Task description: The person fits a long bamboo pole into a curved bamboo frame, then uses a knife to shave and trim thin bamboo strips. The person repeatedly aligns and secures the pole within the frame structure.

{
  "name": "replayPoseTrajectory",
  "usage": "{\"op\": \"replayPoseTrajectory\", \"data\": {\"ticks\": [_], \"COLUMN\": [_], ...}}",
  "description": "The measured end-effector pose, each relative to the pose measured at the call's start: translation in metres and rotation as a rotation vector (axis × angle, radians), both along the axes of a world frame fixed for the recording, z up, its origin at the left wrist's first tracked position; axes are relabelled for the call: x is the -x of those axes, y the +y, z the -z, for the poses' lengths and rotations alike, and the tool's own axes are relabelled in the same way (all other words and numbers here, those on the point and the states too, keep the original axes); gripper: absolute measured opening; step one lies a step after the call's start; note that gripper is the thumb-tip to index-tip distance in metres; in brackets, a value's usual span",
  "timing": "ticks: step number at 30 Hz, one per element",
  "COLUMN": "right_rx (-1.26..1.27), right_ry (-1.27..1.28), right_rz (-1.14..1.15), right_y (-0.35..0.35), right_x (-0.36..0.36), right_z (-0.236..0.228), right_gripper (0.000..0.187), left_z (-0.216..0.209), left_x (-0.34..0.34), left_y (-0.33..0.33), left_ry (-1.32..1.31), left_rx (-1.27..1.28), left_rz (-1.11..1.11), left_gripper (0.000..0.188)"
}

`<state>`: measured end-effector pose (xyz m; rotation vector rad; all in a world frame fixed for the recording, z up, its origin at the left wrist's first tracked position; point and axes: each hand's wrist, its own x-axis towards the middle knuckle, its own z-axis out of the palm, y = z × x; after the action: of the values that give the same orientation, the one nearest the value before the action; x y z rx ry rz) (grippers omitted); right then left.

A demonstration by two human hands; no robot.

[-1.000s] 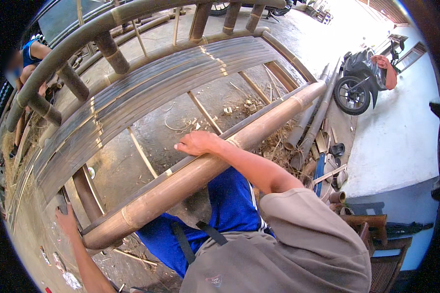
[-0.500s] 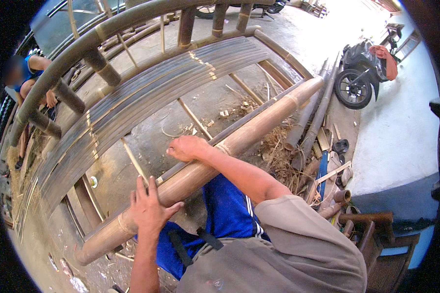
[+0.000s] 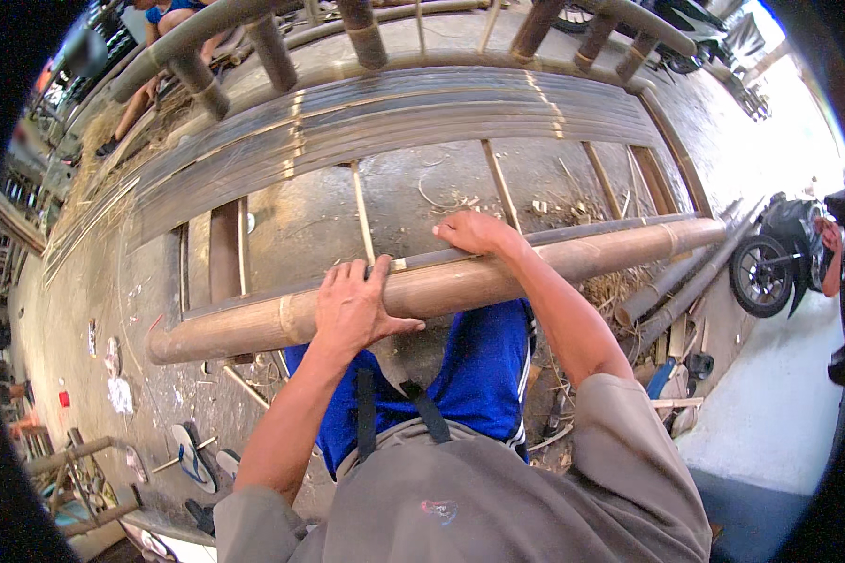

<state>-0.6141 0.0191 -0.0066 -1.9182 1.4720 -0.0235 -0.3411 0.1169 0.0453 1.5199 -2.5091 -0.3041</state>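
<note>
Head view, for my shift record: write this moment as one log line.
left hand: spread on near bamboo pole | right hand: curled at its far side, contents unclear | slats: beyond both hands | motorcycle: near right rim

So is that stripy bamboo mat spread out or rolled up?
Spread out. The bamboo mat lies flat along the far side of the bamboo frame, its long strips side by side, with no roll showing.

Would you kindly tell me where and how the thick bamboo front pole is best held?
Probably at the bare stretch just right of the left hand, palm coming from above on the near side: the pole lies crosswise, its rounded top exposed.
</note>
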Motion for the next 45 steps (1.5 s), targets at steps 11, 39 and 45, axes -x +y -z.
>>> {"op": "replayPoseTrajectory", "data": {"ticks": [11, 39, 45], "right_rx": [0.294, 0.572, 0.524], "right_ry": [0.137, 0.043, 0.004], "right_rz": [0.160, 0.276, 0.168], "right_y": [0.017, 0.026, 0.019], "right_x": [-0.017, -0.026, -0.026], "right_z": [-0.021, -0.033, -0.020], "right_gripper": [0.045, 0.039, 0.050], "left_z": [0.020, 0.040, 0.046], "left_x": [-0.040, -0.154, -0.153], "left_y": [0.005, 0.013, 0.018], "left_ry": [0.110, 0.375, 0.429], "left_rx": [0.134, 0.470, 0.609], "left_rz": [-0.088, -0.449, -0.498], "left_gripper": [0.105, 0.031, 0.024]}}
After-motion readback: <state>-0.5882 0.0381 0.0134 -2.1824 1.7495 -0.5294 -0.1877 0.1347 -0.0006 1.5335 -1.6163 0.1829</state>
